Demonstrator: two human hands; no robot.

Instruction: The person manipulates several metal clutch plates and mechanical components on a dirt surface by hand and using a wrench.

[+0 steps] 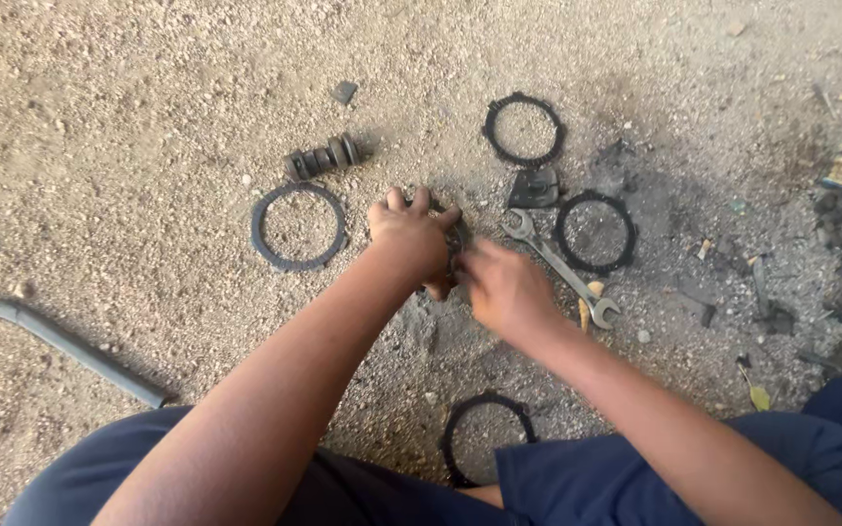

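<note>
left hand – right hand – both on dark round part | wrench beside

- We see a smooth ring on the gravel, a ridged cylinder just above it.
- Toothed rings lie apart.
- A spanner lies beside one.
- A pipe lies far left.
</note>
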